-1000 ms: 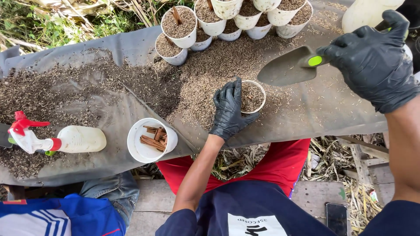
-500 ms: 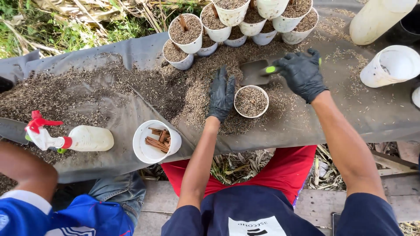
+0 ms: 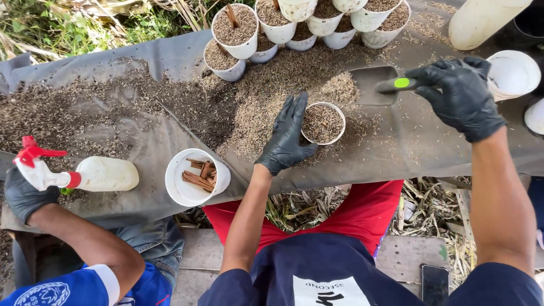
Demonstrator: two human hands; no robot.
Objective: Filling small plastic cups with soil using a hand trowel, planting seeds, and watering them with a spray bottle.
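A small white pot [image 3: 322, 123] filled with brown husk mix is seen from above, standing on a grey sheet [image 3: 141, 141] spread over the bench. The pot's left side is steadied by the black-gloved left hand [image 3: 287, 137], its grip spread flat against the rim. A metal trowel [image 3: 371, 85] loaded with husk is held just above and right of the pot by the gloved right hand [image 3: 460, 96], its grip wrapped around the green handle. A co-worker's gloved hand [image 3: 22, 192] rests by a spray bottle [image 3: 79, 173] at far left.
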